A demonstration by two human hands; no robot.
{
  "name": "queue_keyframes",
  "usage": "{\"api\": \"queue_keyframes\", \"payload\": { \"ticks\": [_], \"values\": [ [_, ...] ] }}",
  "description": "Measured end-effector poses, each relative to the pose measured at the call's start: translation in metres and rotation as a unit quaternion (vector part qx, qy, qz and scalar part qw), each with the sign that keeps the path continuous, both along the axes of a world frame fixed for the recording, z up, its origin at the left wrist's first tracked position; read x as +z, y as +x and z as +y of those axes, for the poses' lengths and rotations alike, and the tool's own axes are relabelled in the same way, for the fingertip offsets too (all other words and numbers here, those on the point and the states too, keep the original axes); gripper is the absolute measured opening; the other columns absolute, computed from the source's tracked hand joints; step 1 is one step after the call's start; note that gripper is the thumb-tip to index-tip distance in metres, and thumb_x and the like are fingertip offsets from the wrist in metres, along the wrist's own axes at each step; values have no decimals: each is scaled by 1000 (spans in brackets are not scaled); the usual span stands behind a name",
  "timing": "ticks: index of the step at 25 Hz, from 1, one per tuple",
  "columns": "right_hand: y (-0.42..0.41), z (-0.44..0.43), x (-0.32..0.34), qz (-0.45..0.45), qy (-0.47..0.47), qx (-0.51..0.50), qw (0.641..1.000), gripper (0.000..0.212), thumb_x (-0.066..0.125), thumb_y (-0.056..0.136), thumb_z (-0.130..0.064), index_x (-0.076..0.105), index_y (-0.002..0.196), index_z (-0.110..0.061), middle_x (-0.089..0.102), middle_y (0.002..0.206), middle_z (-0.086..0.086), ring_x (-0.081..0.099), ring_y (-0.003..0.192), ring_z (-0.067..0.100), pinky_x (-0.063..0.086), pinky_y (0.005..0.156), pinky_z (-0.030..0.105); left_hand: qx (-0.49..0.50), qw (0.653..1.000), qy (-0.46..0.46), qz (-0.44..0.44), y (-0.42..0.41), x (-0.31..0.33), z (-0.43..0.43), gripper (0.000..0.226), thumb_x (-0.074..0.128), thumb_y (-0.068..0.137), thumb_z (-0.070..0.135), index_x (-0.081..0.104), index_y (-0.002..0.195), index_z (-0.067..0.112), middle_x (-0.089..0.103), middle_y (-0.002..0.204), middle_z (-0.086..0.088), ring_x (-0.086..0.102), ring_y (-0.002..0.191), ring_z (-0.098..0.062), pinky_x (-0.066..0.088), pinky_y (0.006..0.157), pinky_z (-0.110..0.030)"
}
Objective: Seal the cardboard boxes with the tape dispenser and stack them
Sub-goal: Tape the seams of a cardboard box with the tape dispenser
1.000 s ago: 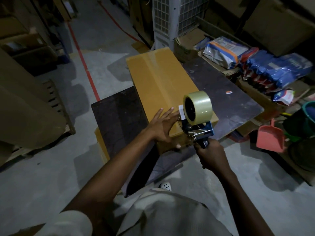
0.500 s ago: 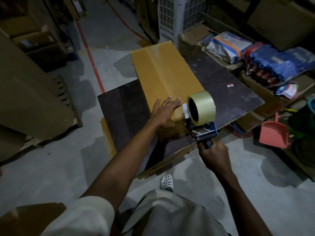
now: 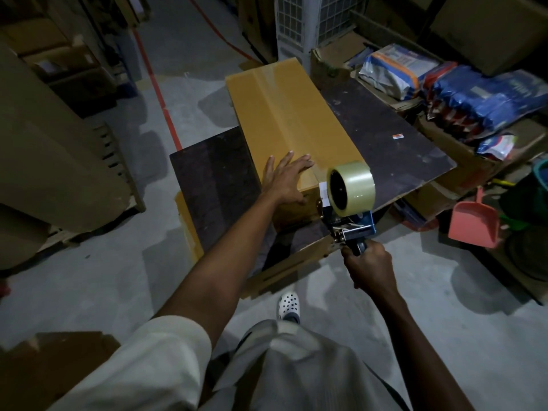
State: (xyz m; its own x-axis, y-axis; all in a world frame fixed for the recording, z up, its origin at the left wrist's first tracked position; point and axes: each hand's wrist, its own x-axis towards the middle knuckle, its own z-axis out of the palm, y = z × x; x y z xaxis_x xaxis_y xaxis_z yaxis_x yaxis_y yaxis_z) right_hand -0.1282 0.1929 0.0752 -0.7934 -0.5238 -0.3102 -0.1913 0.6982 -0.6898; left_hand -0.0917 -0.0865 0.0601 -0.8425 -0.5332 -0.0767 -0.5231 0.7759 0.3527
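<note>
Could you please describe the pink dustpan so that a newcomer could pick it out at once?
Find the dark wooden board that carries the long tan cardboard box. Just past the board's near right corner, lower down by the floor, stands the salmon-pink plastic dustpan, handle upward. It is the only pink thing there, among brown cartons and shiny blue plastic bags.
</note>
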Motion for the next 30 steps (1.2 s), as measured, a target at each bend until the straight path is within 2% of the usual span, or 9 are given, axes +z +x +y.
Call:
{"api": "queue_keyframes", "payload": {
  "ticks": [7,10,14,16,19,21,24,28,30],
  "values": [
    [-3,-10,-3,-50,42,-23,998,26,68,86,-35,61,87,-10,68,77,15,70,58,31,53,40,29,4,1000,-15,-5,0,-1,1,109,93,59,39,35,152,42,19,166,22,4,156,-13,-8,123,-55],
    [-10,-11,-2,-73,27,-27,997,29,69,86,-29,62,78,-2,69,70,19,69,51,32,51,40,28,2,1000,-8,-2,0,-2,2,107,92,61,36,35,151,42,19,165,22,3,156,-13,-8,123,-55],
    [2,38,-31,-192,66,-55,978,21,70,89,-21,63,84,-2,63,59,13,59,42,26,51,48,32,-5,1000,6,-4,0,-5,-4,109,92,59,45,35,152,41,17,166,21,2,157,-14,-9,122,-55],
    [3,52,-36,-211,82,-75,971,18,67,89,-16,64,85,1,64,58,12,58,40,25,51,47,32,-18,999,37,-19,-4,6,-4,101,83,69,60,32,154,43,10,168,21,-6,157,-14,-16,119,-58],
    [-14,42,-27,-179,51,-99,978,18,69,87,-18,66,82,-1,66,60,14,60,41,27,50,45,29,-2,988,151,-8,-9,23,9,71,39,84,88,37,148,57,5,168,19,-14,155,-12,-30,110,-62],
    [-20,35,-22,-181,23,-106,978,19,70,88,-21,66,85,-3,66,61,13,60,42,25,49,44,28,5,998,52,-30,-14,17,24,61,14,94,82,32,148,61,3,168,18,-13,156,-14,-26,110,-67],
    [-18,38,-23,-198,11,-103,975,18,70,91,-22,65,86,-6,65,64,13,59,46,25,50,46,28,-17,986,-160,-34,-13,-4,38,54,3,105,60,17,157,51,13,169,10,0,157,-22,-5,119,-66],
    [-20,42,-25,-218,0,-118,969,19,69,90,-22,65,85,-5,63,63,12,56,46,25,50,47,29,-86,967,-231,-63,-20,-21,37,70,-5,104,49,7,162,13,13,168,-15,8,157,-31,6,127,-47],
    [-22,43,-24,-226,-13,-127,966,18,69,89,-21,63,81,-6,60,60,10,52,44,25,49,47,30,-109,955,-268,-62,-24,-30,38,70,1,108,46,6,159,-2,12,165,-26,10,155,-36,6,127,-46]
  ]
}}
